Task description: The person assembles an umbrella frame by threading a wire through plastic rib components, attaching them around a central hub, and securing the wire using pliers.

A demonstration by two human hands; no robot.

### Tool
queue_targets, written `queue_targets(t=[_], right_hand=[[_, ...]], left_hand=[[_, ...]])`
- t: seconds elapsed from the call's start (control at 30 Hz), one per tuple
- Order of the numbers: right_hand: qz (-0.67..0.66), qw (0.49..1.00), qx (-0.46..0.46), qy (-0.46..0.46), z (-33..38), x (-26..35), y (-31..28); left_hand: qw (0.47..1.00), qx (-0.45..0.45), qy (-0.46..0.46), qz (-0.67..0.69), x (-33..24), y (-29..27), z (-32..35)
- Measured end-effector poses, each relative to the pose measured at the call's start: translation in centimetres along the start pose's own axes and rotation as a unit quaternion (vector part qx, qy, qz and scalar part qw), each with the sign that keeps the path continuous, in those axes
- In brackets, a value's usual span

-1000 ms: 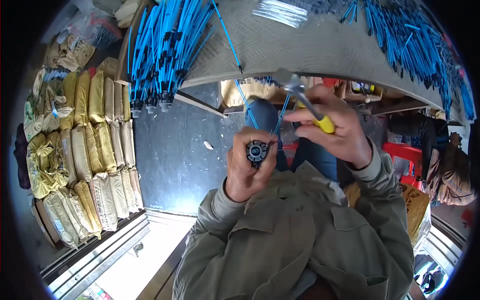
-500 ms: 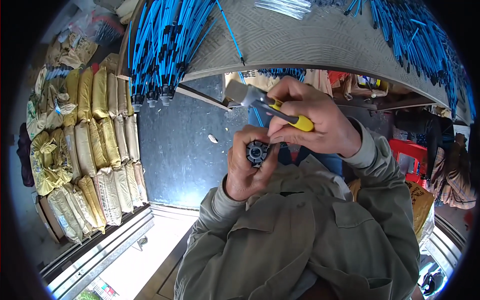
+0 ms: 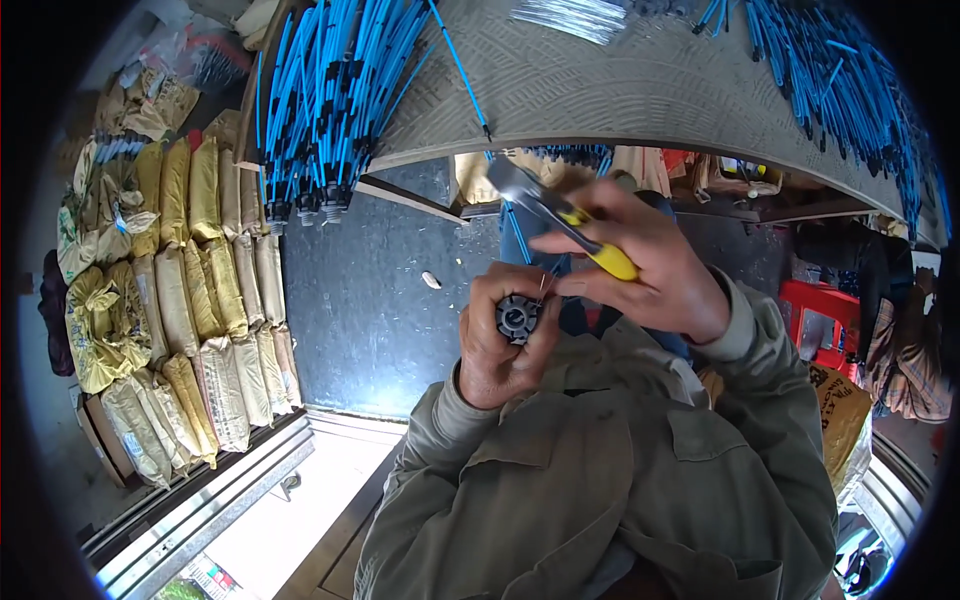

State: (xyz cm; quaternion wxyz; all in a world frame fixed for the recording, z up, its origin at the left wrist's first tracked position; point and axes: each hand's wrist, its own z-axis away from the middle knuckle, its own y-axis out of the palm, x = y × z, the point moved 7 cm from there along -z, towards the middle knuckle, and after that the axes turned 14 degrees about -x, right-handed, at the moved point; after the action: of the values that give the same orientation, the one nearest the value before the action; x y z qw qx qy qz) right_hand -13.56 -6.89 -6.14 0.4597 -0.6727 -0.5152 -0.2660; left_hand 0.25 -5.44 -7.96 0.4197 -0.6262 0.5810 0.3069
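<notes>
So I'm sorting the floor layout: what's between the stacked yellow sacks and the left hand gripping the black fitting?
Head view: only bare dark floor separates the yellow sacks from the left hand.

The left hand point(image 3: 500, 345) hides most of the black fitting point(image 3: 518, 318).

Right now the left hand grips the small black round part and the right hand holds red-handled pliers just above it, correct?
Not quite. In the head view the pliers in the right hand have yellow handles, not red. The rest stands: the left hand grips the small black round part, with the pliers just above it.
</notes>
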Motion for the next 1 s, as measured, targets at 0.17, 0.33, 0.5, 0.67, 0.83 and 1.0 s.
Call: queue_targets(t=[0.17, 0.33, 0.5, 0.67, 0.83, 1.0], right_hand=[[0.256, 0.964, 0.020, -0.073, 2.2, 3.0, -2.3], [0.436, 0.877, 0.029, -0.199, 2.3, 4.3, -2.4], [0.495, 0.833, 0.058, -0.239, 1.4, 5.3, -2.4], [0.536, 0.785, 0.085, -0.300, 1.4, 5.5, -2.0], [0.441, 0.877, 0.064, -0.179, 2.9, 3.2, -0.9], [0.273, 0.954, -0.105, -0.066, 6.6, -1.5, 2.2]], left_hand=[[0.999, -0.044, -0.008, -0.026, 0.4, -1.0, -0.1], [0.999, -0.039, -0.019, -0.008, 0.7, -0.4, 0.1], [1.000, -0.020, -0.013, -0.009, 0.7, -0.1, 0.3], [0.999, -0.038, -0.016, -0.017, 0.8, -0.6, 0.2], [0.998, -0.056, -0.024, -0.020, 1.3, -1.0, 0.6], [0.998, -0.063, -0.030, 0.007, 1.6, -0.7, 0.3]])
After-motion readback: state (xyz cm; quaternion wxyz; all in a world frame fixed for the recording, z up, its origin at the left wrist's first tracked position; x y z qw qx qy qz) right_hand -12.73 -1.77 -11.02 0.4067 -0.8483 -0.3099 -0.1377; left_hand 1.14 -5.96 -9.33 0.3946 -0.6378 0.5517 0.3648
